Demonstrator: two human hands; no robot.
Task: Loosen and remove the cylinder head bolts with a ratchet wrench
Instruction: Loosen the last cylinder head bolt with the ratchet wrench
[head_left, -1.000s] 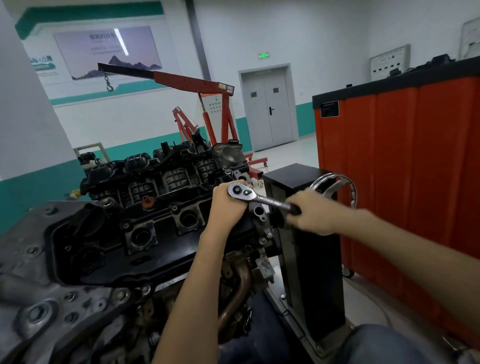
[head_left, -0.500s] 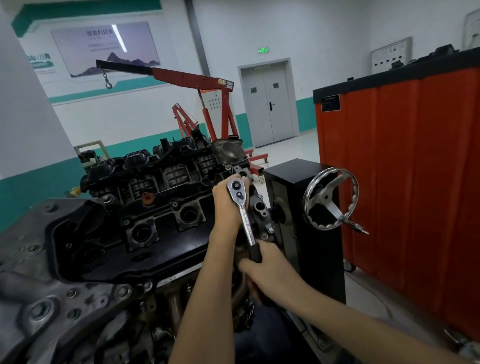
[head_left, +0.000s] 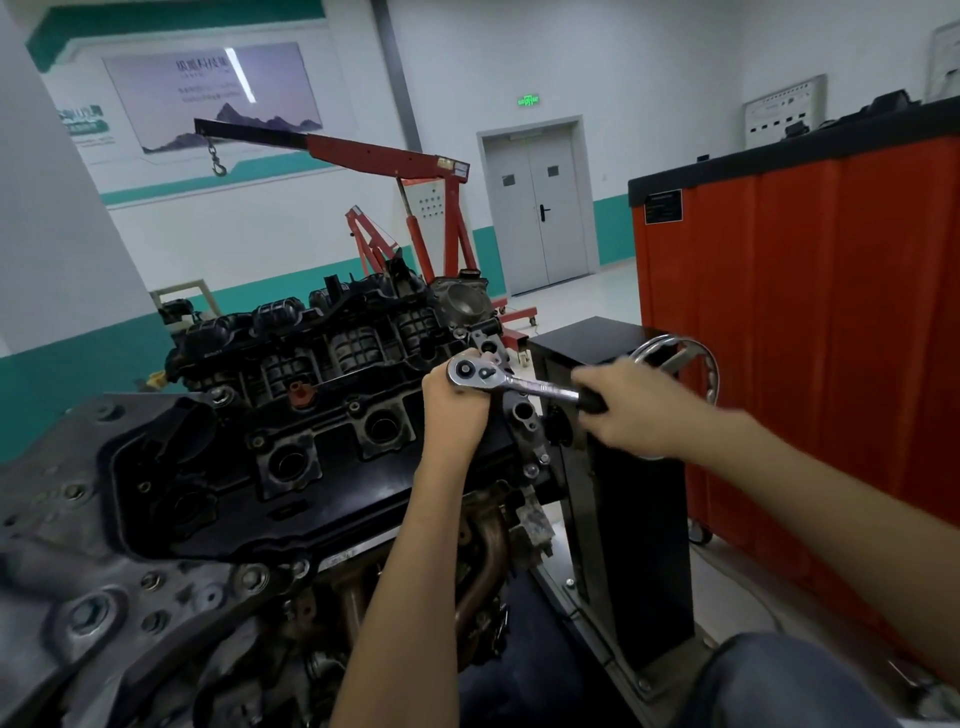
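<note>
My left hand (head_left: 457, 410) is curled under the head of the ratchet wrench (head_left: 511, 382) at the engine's (head_left: 311, 415) right end, right hand (head_left: 639, 410) gripping its black handle by the handwheel (head_left: 707, 364), bolt hidden underneath.

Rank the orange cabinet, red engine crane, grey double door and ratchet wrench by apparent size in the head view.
1. orange cabinet
2. red engine crane, by span
3. grey double door
4. ratchet wrench, smallest despite being nearest

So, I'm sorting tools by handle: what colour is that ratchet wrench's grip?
Black grip, on a shiny chrome ratchet wrench; head view.
</note>
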